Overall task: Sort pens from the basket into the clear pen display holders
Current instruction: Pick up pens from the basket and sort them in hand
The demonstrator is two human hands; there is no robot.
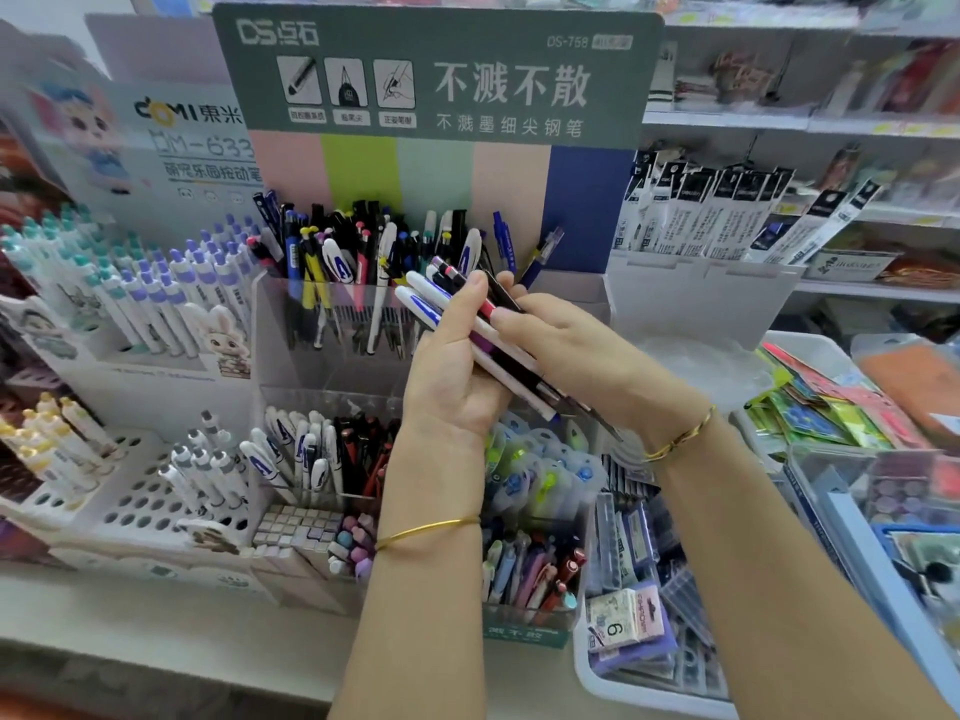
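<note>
My left hand (457,366) grips a bundle of pens (498,345), white, black and pink ones, slanting from upper left to lower right. My right hand (582,356) lies over the bundle from the right, its fingers on the pens near their upper ends. Behind the hands stands the upper clear pen holder (332,324), crowded with mixed pens. Below it, the lower clear pen holder (322,459) contains white pens with blue marks and black-red pens. No basket can be made out.
A white rack with holes (145,506) holding white pens stands at the left. A green-based box of pens (530,579) sits under my left wrist. A white tray (623,683) of packets lies at the lower right. Shelves of packaged goods fill the right side.
</note>
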